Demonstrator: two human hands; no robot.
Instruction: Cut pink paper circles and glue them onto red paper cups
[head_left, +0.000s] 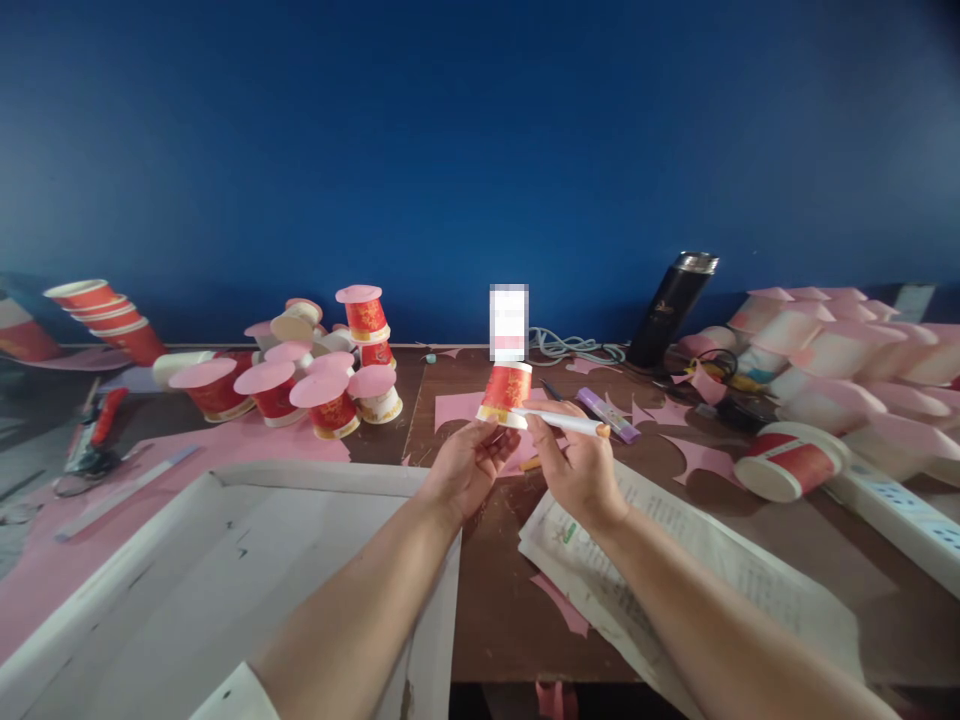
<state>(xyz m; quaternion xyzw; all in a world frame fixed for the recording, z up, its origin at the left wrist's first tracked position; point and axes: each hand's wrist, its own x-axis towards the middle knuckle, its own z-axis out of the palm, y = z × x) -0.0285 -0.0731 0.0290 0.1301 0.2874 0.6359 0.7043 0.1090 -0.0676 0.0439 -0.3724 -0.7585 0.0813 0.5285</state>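
Observation:
A red paper cup (511, 385) with gold print is held just above the table, its base end up and its pale rim end low. My left hand (471, 462) closes its fingers on the cup's lower edge from the left. My right hand (583, 465) is wrapped round a white marker pen (566, 421) with an orange end. The marker's tip lies against the lower right of the cup, though fingers partly hide that spot. Pink paper (456, 410) lies on the table below and behind the cup.
Red cups topped with pink discs (204, 374) stand at left, near stacked cups (124, 325). A white tray (442, 560) fills the front left. To the right are a black flask (671, 312), a purple-capped tube (609, 414), a printed sheet (765, 590), a lying cup (791, 460) and a power strip (904, 515).

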